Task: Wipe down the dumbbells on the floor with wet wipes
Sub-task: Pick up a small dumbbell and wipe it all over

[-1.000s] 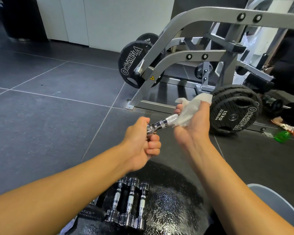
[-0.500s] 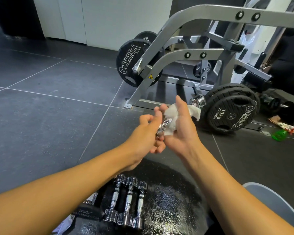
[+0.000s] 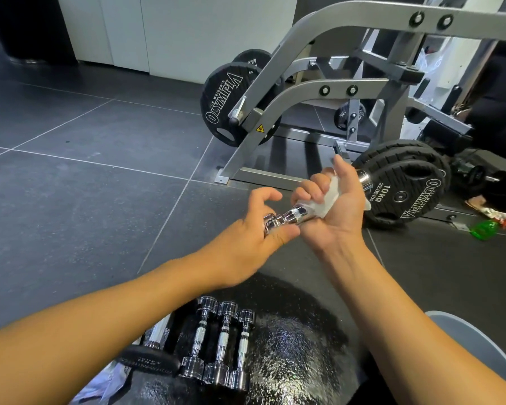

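Gym floor | left hand pinches dumbbell end | right hand wraps wipe round handle

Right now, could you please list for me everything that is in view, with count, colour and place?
held dumbbell: one, chrome, lifted above the floor, centre
wet wipe: one, white, wrapped round that dumbbell's handle
floor dumbbells: three plainly seen, chrome, side by side on the black floor, lower centre
weight plates: several, black, on the machine's pegs; one lies flat beside the floor dumbbells
machine frame: one, grey, at the back
green object: one, green, on the floor at right, too blurred to name
left hand: holds the held dumbbell's near end
right hand: grips the wet wipe round the handle
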Demonstrator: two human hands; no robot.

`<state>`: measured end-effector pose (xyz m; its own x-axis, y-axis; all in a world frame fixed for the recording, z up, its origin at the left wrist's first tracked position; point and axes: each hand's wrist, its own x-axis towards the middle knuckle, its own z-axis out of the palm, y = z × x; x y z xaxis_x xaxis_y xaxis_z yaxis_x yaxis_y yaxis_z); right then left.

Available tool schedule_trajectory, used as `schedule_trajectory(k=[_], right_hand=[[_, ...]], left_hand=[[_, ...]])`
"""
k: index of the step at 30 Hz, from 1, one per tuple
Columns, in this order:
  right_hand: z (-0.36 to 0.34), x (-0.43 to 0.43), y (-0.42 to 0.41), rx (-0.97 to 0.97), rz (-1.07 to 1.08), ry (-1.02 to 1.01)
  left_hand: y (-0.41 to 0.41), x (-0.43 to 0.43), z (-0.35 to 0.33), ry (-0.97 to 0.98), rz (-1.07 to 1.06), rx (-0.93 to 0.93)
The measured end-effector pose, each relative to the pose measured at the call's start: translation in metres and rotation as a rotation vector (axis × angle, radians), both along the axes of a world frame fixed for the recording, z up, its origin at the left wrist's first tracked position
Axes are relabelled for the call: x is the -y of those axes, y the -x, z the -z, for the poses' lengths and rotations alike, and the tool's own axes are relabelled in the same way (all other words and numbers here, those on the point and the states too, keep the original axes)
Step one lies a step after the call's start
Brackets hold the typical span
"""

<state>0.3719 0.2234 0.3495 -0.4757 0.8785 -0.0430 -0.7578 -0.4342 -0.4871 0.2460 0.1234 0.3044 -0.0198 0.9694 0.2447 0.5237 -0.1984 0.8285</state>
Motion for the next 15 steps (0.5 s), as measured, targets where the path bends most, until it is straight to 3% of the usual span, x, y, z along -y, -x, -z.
schedule_trajectory(k=[2,4,5,8,9,13,15], right_hand=[[0.0,0.002,0.001,0.019,0.033,0.03],[-0.001,0.005,0.003,0.039,0.059,0.045],[-0.002,0.006,0.003,0.049,0.057,0.041],[-0.004,0.012,0.002,0.04,-0.024,-0.027],[-0.004,0.013,0.001,0.03,-0.061,-0.064],[-0.002,0.02,0.005,-0.005,-0.169,-0.173],[-0.003,0.026,0.01,-0.009,-0.212,-0.212]], left_hand=[[0.002,0.001,-0.001,-0.081,-0.033,-0.286],[-0.001,0.0,-0.003,-0.092,-0.07,-0.326],[-0.004,0.001,-0.004,-0.057,-0.07,-0.197],[-0.016,0.001,-0.011,0.162,-0.027,0.499],[-0.019,0.002,-0.013,0.238,-0.03,0.65],[-0.021,0.0,-0.021,0.411,-0.005,1.081],[-0.016,-0.002,-0.025,0.454,-0.014,1.19]])
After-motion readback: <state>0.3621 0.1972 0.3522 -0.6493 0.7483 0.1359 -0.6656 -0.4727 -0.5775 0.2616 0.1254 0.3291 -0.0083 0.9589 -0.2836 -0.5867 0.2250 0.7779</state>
